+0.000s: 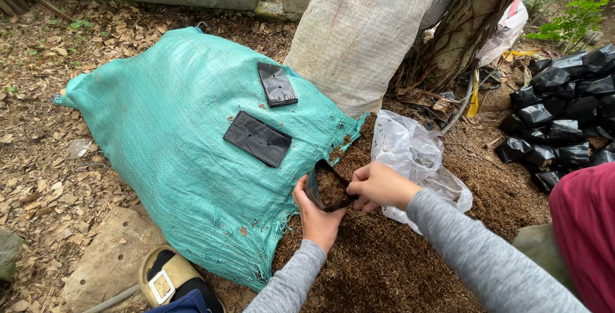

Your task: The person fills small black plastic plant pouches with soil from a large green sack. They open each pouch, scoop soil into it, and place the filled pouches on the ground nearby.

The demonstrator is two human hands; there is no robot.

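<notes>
Nearest my view, at the bottom edge, a tan sandal (pixel 168 279) rests on the leaf-strewn ground, with my two grey sleeves running up from the near right. My left hand (pixel 317 214) is cupped under and around a small black plastic bag (pixel 328 188), its grip closed on the bag's lower body, holding the mouth open and tilted a little to the left. My right hand (pixel 379 186) pinches the bag's right rim, thumb and fingers closed on the plastic. The bag sits just above the pile of brown soil mix (pixel 384 262), near the torn edge of the green woven sack (pixel 173 133), and looks about half full of the same brown stuff.

Risks as I judge them: the bag is thin and floppy, so if the rim pinch slackens, the mouth could fold shut and the fill spill back onto the pile. The leftward tilt could also let soil slide out over the low lip. Too hard a squeeze from the left hand might split a seam.

Two flat black bags (pixel 258 137) lie on the sack farther off; a gust could shift them. To the far right, filled black bags (pixel 560 117) stand packed together, well apart, and a clear plastic sheet (pixel 413 153) lies just beyond my right hand.
</notes>
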